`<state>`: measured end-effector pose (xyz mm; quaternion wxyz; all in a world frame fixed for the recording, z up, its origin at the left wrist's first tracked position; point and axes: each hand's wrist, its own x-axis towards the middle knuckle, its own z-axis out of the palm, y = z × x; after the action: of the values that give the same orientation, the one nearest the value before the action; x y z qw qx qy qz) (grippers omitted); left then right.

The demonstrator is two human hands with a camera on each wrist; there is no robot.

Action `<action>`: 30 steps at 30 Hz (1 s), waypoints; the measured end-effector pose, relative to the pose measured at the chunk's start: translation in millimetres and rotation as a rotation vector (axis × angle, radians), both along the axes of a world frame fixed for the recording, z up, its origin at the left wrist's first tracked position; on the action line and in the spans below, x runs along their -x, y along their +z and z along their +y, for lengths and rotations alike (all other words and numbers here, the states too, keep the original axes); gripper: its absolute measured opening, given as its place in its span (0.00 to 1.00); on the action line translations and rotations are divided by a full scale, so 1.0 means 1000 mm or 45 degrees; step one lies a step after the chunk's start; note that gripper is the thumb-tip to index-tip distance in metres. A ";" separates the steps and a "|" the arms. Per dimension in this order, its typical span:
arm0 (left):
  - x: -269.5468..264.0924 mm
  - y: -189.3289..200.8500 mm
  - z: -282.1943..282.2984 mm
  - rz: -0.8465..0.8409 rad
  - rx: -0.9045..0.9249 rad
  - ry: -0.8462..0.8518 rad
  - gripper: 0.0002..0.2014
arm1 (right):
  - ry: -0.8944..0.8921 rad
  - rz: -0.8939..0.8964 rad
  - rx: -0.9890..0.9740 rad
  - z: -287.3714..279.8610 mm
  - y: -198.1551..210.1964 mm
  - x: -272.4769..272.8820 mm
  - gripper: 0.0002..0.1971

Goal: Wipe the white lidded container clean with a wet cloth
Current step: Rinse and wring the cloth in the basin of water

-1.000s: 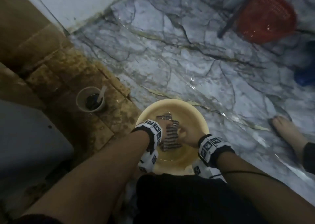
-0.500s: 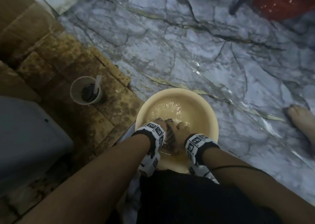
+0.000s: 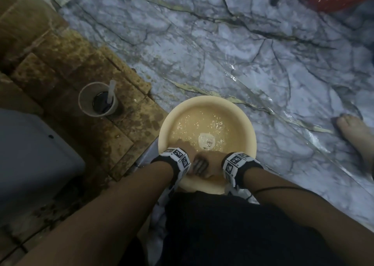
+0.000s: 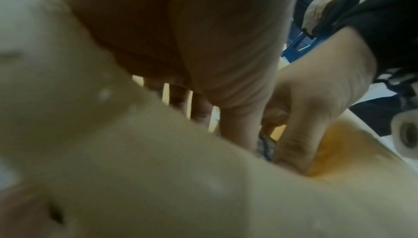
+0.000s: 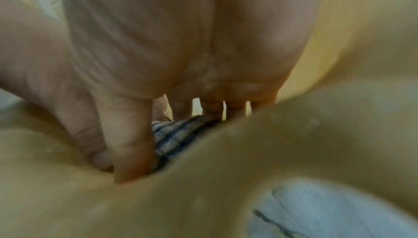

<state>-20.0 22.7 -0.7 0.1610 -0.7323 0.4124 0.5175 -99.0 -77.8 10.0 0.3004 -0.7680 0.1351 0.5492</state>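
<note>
A person crouches over a round cream plastic basin (image 3: 206, 106) of cloudy water set on the grey marble-patterned floor (image 3: 222, 49), both hands sunk at the basin's near edge. The left hand (image 3: 185, 147) and the right hand (image 3: 214, 159) meet over a bunched grey cloth with dark stripes (image 3: 199, 165), which lies between them at the waterline. From the right wrist, the right hand's fingers (image 5: 128, 134) curl down beside and over the striped fabric (image 5: 178, 134), gripping it against the basin wall. From the left wrist, the left hand's fingers (image 4: 199, 108) point down into the water with gaps between them; whether they clasp the cloth cannot be told, since the basin rim hides their tips.

The step in hand looks like wetting or rinsing the cloth, ahead of any wiping. A white lidded container cannot be made out for certain; a pale grey-white boxy shape (image 3: 34, 160) at the left edge may be it, untouched. A paper cup with dark liquid and a white stick (image 3: 97, 100) stands on the stained brown tiles (image 3: 66, 59) nearby, and a bare foot (image 3: 356, 136) rests on the floor at right.

The next move likely calls for lifting the cloth clear, wringing it with both hands over the basin, then carrying it to the container.
</note>
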 end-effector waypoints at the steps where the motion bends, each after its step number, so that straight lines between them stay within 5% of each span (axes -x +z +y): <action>1: 0.001 0.000 0.003 0.004 0.037 0.013 0.27 | -0.001 0.014 -0.018 0.000 -0.002 0.001 0.30; 6: 0.000 0.004 0.005 0.063 0.095 0.161 0.31 | 0.022 0.048 -0.017 -0.002 0.007 0.001 0.20; 12: 0.001 0.011 0.003 0.278 0.129 0.209 0.16 | -0.147 -0.071 -0.068 -0.011 0.024 0.007 0.18; 17: 0.000 0.016 0.004 0.381 0.266 0.440 0.22 | -0.270 -0.269 -0.085 -0.023 0.037 0.009 0.13; 22: -0.009 0.036 -0.005 0.471 0.254 0.463 0.06 | -0.588 -0.370 -0.178 -0.031 0.046 0.013 0.11; 30: -0.026 0.042 -0.001 0.589 0.386 0.750 0.09 | -1.132 -0.431 -0.444 -0.034 0.049 0.013 0.13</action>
<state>5.8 22.0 41.4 -0.2011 -0.6987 0.2817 0.6261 -112.0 -111.6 59.1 0.6468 -0.6529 0.3046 0.2504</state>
